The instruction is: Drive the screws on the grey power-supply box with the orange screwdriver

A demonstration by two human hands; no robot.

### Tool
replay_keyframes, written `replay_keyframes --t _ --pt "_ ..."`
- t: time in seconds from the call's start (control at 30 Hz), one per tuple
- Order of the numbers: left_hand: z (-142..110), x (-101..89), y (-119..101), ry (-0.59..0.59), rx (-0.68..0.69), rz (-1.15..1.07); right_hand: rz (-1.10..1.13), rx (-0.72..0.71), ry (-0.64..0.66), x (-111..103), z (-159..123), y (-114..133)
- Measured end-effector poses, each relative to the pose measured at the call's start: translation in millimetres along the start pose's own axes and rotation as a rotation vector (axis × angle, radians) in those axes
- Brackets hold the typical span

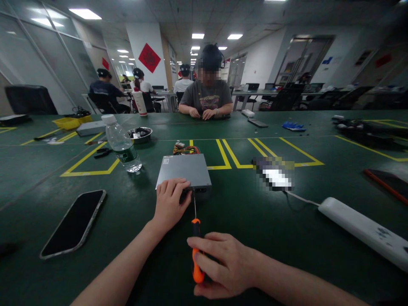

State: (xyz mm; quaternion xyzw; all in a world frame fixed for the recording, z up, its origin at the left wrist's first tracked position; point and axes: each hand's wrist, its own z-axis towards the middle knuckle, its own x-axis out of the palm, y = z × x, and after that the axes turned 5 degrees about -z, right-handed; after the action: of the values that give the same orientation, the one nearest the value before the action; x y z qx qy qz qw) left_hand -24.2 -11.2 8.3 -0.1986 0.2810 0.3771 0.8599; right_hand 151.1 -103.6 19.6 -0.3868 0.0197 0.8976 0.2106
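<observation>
A grey metal box point(186, 170) with coloured wires point(186, 149) at its far end lies on the green table point(236, 221) in front of me. My left hand point(170, 203) rests on the box's near left corner, fingers curled over its edge. My right hand point(223, 263) is closed round the orange handle of a screwdriver point(196, 238). The screwdriver's thin shaft points away from me and its tip meets the near face of the box.
A black phone point(75, 223) lies at the left, a water bottle point(123, 144) and a metal bowl point(139, 134) beyond it. A white power strip point(363, 231) lies at the right. A person sits across the table point(207, 91); others sit further back.
</observation>
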Motion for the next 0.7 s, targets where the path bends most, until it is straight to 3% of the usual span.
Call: replay_keyframes --t 0.17,0.3,0.7 --pt "-1.2 1.2 0.9 0.003 -0.013 0.003 -0.091 -0.084 0.045 -2.7 0.1 2.7" --pt "-1.1 1.5 0.4 0.004 -0.013 -0.005 -0.071 -0.07 -0.016 2.6 -3.6 3.3" --pt "-0.6 0.7 -0.2 0.002 -0.017 -0.003 -0.05 -0.042 0.021 -3.4 0.2 3.9"
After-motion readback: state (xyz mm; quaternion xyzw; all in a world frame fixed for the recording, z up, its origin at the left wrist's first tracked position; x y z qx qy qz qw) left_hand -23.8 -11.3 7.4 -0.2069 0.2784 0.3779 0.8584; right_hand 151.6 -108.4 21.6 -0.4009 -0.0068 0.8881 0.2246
